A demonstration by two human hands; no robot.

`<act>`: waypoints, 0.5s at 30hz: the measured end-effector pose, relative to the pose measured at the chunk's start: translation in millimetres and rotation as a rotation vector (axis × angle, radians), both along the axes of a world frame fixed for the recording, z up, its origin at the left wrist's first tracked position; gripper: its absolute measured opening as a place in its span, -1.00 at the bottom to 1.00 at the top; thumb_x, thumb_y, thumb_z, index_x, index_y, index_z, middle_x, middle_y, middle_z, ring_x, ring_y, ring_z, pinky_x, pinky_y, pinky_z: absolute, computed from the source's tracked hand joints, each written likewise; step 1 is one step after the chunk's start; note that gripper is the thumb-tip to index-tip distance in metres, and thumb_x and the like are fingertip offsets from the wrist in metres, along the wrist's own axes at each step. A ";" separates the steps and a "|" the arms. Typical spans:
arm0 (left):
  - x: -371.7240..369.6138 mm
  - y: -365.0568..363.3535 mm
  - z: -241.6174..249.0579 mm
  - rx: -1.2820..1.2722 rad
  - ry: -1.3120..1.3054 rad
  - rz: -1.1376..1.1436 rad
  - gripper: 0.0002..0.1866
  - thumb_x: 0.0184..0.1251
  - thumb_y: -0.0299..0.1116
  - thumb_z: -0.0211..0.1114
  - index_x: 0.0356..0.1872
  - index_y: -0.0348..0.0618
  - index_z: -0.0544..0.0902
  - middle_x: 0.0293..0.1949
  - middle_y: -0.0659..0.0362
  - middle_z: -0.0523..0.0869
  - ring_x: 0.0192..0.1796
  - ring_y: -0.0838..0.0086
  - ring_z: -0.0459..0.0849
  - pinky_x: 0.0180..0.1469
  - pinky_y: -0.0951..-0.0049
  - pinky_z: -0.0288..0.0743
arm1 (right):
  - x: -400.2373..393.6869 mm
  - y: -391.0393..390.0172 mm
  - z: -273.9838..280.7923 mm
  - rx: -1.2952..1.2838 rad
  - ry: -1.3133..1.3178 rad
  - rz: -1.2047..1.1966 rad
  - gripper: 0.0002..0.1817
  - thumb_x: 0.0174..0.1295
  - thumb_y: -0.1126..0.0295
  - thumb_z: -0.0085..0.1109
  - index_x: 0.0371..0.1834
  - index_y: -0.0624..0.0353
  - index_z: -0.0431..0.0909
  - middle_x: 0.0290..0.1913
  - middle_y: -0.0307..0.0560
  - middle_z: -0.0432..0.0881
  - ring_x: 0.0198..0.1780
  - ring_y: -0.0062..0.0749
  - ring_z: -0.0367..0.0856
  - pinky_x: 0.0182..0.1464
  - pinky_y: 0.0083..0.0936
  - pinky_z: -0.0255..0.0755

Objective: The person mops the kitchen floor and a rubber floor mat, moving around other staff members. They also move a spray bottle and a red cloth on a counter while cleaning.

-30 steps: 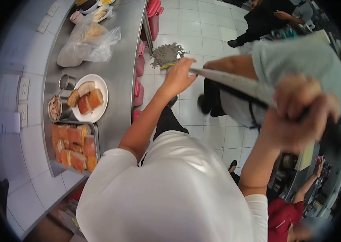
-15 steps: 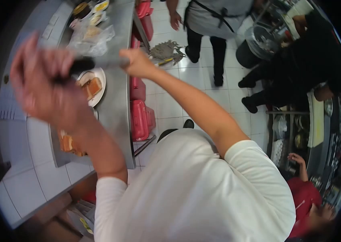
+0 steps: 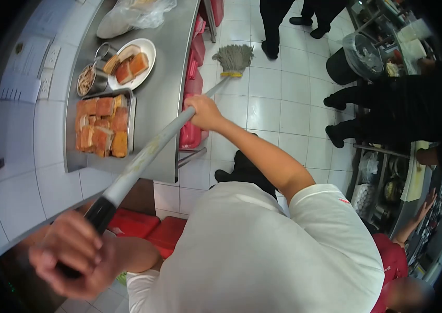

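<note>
A mop (image 3: 155,143) with a grey handle slants across the head view from lower left to the floor. My left hand (image 3: 74,255) is wrapped around the black grip at its upper end. Farther down the shaft, my right hand (image 3: 203,112) is closed around the grey part, near the metal table's edge. The mop head (image 3: 234,58), grey strands under a yellow clamp, lies spread on the white tiles beyond my right hand.
The steel table (image 3: 158,94) at left holds a tray of browned food blocks (image 3: 103,125), a plate (image 3: 150,62) and metal cups. Red bins (image 3: 192,130) stand beneath. A black bucket (image 3: 338,65) and people in dark clothes (image 3: 388,99) are at right; a person in red (image 3: 390,255) is lower right.
My left hand has dropped down and toward me with the handle's end. My right hand has moved slightly right and down. The mop head has shifted right, and the nearby people have moved.
</note>
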State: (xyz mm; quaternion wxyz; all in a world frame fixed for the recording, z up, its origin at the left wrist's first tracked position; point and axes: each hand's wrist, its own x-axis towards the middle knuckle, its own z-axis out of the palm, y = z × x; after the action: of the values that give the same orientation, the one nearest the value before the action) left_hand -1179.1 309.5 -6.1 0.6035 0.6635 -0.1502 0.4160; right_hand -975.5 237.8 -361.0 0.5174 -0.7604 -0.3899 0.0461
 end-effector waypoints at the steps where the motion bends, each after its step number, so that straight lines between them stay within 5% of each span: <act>1: -32.6 12.9 11.5 0.100 -0.105 0.274 -0.72 0.48 -0.28 -0.09 -0.19 -0.27 0.51 -0.75 0.28 0.45 -0.73 0.63 0.34 -0.62 0.56 0.35 | -28.1 -3.3 8.5 0.023 0.019 0.038 -0.87 -0.13 0.43 0.26 -0.55 0.17 0.49 -0.46 0.05 0.58 -0.25 0.09 0.56 -0.19 -0.09 0.39; 3: -115.5 41.1 34.9 0.304 -0.312 0.832 -0.66 0.43 -0.25 -0.04 -0.34 -0.32 0.57 -0.68 0.16 0.57 -0.63 0.57 0.54 -0.60 0.52 0.40 | -83.8 -10.9 26.3 0.074 0.067 0.117 -0.86 -0.15 0.43 0.27 -0.55 0.16 0.49 -0.47 0.04 0.58 -0.24 0.07 0.57 -0.18 -0.10 0.39; 5: -138.6 38.8 77.2 0.311 -0.102 0.431 -0.73 0.46 -0.25 0.06 -0.16 -0.28 0.58 -0.61 0.23 0.62 -0.65 0.63 0.51 -0.60 0.58 0.43 | -140.3 -20.5 47.8 0.149 0.139 0.208 -0.84 -0.17 0.42 0.29 -0.57 0.15 0.48 -0.49 0.02 0.57 -0.27 0.05 0.58 -0.21 -0.11 0.40; 6: -137.0 29.1 100.3 0.187 0.195 -0.254 -0.70 0.51 -0.27 0.13 0.10 -0.22 0.55 -0.57 0.36 0.62 -0.71 0.72 0.38 -0.60 0.66 0.43 | -163.7 -23.2 55.6 0.196 0.176 0.258 -0.83 -0.18 0.41 0.30 -0.58 0.13 0.47 -0.51 0.01 0.57 -0.30 0.04 0.59 -0.24 -0.13 0.41; 8: -159.4 17.1 104.4 0.017 0.015 -0.164 -0.81 0.52 -0.19 0.14 -0.13 0.00 0.65 -0.80 0.51 0.38 -0.78 0.78 0.34 -0.60 0.67 0.44 | -196.7 -28.2 52.3 0.057 0.201 0.481 -0.85 -0.19 0.40 0.31 -0.58 0.10 0.51 -0.54 -0.02 0.57 -0.37 0.01 0.60 -0.30 -0.13 0.43; 15: -208.4 -10.8 64.3 -0.065 -0.285 -0.069 -0.85 0.43 -0.30 0.15 -0.39 0.01 0.51 -0.75 0.41 0.45 -0.75 0.74 0.44 -0.66 0.69 0.38 | -198.7 -20.6 -16.6 -0.103 -0.054 0.780 -0.85 -0.23 0.35 0.32 -0.50 0.01 0.63 -0.51 -0.08 0.65 -0.42 -0.04 0.65 -0.36 -0.15 0.49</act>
State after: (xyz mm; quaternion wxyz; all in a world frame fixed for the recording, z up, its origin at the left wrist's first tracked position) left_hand -1387.5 298.7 58.2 0.6110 0.5723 -0.2435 0.4897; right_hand -1174.1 217.1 -377.6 0.4117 -0.5809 -0.6603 0.2389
